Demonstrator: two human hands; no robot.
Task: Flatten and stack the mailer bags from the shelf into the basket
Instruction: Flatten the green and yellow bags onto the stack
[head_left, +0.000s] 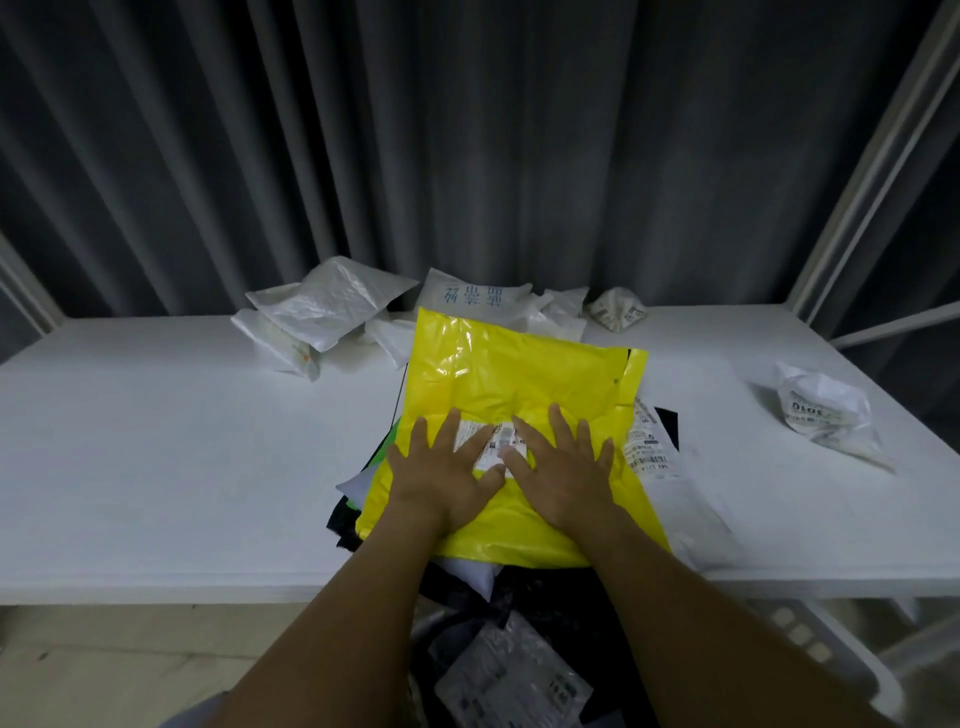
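Head view: left hand (441, 478) and right hand (563, 473), fingers straight and spread, press side by side on the near half of the yellow mailer bag (519, 374) on the shelf (156, 441), its long axis running away beyond them.

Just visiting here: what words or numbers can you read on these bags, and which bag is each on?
"5010", upside down, uncertain: on the crumpled white bag at the right.
Blue Chinese characters, upside down, too blurred to read: on the white mailer at the back.
Too small to read: the label on the yellow mailer, and the barcode label beside it.
Blurred: the sticker on the grey bag at the bottom.
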